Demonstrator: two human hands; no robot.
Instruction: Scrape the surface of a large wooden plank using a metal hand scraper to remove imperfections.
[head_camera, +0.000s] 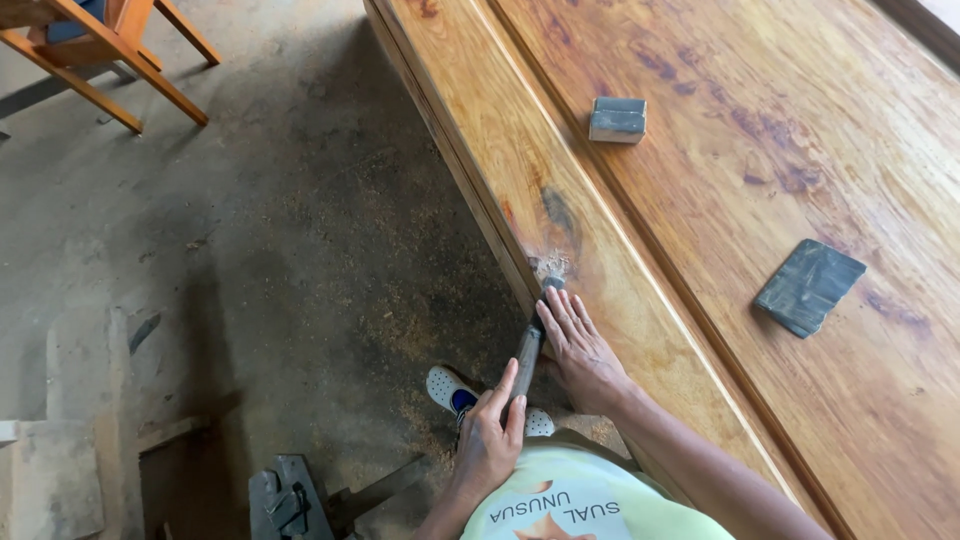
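My left hand (490, 430) grips the handle of a narrow metal tool (530, 340), a chisel or file, near its lower end. Its tip rests on the edge of a large varnished wooden panel (700, 200), where pale shavings (550, 265) and a scraped patch show. My right hand (575, 345) lies flat, fingers together, pressing on the tool's blade and on the board's edge just behind the tip.
A small grey block (617, 119) and a folded dark sheet of sandpaper (808, 286) lie on the panel. Sawdust covers the concrete floor (300, 250). Orange wooden chair legs (110, 50) stand top left; a metal tool (290, 495) and wooden offcuts (70, 430) sit bottom left.
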